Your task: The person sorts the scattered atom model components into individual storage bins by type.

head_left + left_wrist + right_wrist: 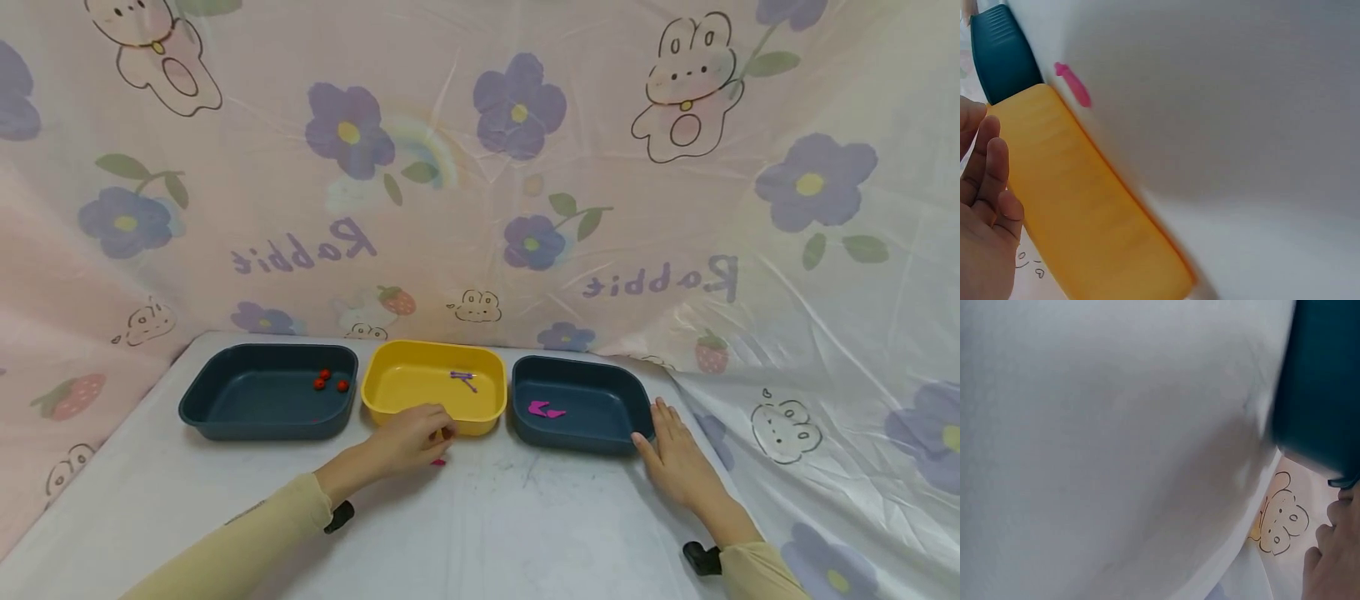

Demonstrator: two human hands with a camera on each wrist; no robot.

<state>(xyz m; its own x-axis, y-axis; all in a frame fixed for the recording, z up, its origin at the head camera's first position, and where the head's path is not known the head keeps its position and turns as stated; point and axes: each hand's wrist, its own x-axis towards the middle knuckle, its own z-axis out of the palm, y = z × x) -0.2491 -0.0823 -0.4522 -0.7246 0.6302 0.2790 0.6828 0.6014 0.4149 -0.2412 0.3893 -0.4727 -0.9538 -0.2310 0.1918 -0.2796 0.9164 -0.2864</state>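
Observation:
My left hand [411, 437] hovers over the front rim of the yellow bin [386, 408], its fingers bent; whether anything sits between thumb and fingertips is hidden. In the left wrist view a small pink plastic piece [1074, 85] lies on the white tabletop in front of the bins. Inside the yellow bin are thin purple bone-shaped pieces [467, 379]. My right hand [675, 462] rests against the right end of the right dark blue bin [581, 437], thumb at its rim and fingers extended along the outside. Pink pieces [545, 409] lie in that bin.
To the left stands another dark blue bin [255, 432] with several small red beads [325, 374]. The three bins stand in a row near the back edge of the white table [525, 533]. A printed curtain [450, 208] hangs behind them.

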